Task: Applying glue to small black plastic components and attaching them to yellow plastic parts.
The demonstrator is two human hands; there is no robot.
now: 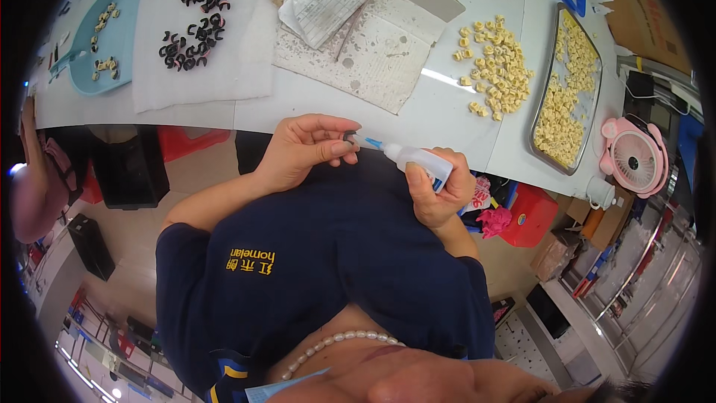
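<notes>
**Two hands meeting over a small dark piece**

Two hands of mine meet near the middle of the frame, just below the white table edge [313, 116]. My left hand [302, 151] is curled, thumb and forefinger pinched shut on a small dark curved piece [349, 135]; the other fingers are folded loosely above it. My right hand [436, 190] is wrapped closed around a small white plastic squeeze bottle with a blue nozzle [414, 160], its tip pointing left and all but touching the dark piece.

Above my hands, on the table, lies a stained white sheet of paper [373, 52] with a folded printed sheet [324, 4] on top. In the upper left of the frame a white cloth [201, 60] carries a scatter of black curved pieces [198, 19], and beside it a light blue plastic tray [112, 37] holds a few cream bits. To the upper right a loose heap of small cream-coloured blocks [496, 67] lies on the table, next to a metal tray [570, 89] full of the same. At the right edge stands a small pink fan [634, 157].
</notes>
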